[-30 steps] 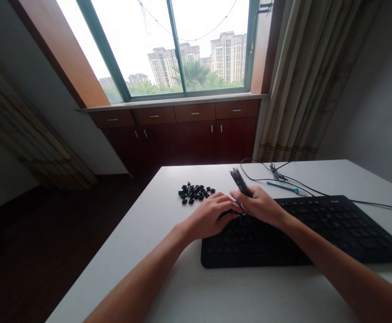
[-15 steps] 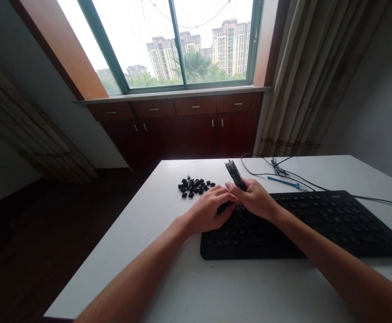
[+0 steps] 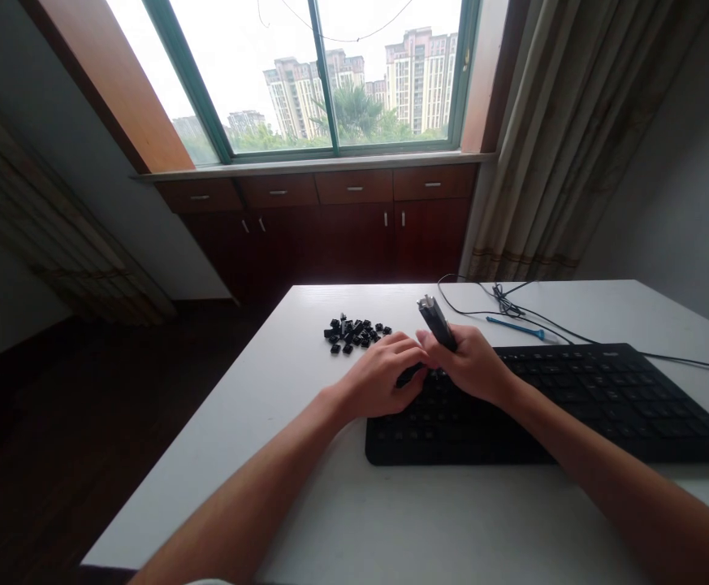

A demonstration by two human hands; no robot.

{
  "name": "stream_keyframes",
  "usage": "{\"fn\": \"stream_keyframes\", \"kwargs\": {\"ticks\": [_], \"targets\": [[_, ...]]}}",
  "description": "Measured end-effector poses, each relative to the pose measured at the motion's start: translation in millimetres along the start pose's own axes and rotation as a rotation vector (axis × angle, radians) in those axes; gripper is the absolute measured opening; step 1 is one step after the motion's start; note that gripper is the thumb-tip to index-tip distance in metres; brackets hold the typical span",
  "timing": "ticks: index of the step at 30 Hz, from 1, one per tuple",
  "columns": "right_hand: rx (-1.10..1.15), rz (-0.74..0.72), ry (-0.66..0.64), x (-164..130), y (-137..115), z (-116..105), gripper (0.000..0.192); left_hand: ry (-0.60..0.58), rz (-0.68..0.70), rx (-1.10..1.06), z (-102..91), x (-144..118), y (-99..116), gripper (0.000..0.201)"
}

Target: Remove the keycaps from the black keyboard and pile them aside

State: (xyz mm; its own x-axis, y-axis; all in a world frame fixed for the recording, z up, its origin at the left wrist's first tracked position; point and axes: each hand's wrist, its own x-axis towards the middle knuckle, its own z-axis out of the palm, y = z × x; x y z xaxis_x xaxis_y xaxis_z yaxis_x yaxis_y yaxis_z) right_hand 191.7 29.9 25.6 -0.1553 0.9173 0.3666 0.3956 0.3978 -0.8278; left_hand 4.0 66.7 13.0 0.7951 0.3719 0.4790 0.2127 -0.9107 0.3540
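Head view: one keyboard [image 3: 573, 406], two hands [image 3: 384, 378].

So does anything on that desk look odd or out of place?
Yes: a heap of loose black keycaps lies on the table, off the keyboard. Its far left corner, under both hands, is hidden.

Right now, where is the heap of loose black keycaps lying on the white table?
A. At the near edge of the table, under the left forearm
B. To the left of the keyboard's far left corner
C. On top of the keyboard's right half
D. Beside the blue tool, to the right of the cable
B: the loose keycaps lie in a small heap on the white table, left of and beyond the keyboard, apart from it.
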Motion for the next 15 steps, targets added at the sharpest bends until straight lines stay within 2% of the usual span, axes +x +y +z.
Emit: {"fn": "stream_keyframes", "kwargs": {"ticks": [4,10,15], "targets": [[-0.030,-0.048,-0.028,-2.5,-0.8,0.5,0.035,0.002,0.004,-0.001,0.2,-0.8,-0.1,0.020],[0.159,0.116,0.098,-0.4,4.2,3.1,0.044,0.010,0.002,-0.009,-1.2,-0.5,2.1,0.022],[0.082,0.013,0.006,-6.6,2.1,0.8,0.039,0.023,0.008,0.005,-0.6,-0.6,0.8,0.019]]}}
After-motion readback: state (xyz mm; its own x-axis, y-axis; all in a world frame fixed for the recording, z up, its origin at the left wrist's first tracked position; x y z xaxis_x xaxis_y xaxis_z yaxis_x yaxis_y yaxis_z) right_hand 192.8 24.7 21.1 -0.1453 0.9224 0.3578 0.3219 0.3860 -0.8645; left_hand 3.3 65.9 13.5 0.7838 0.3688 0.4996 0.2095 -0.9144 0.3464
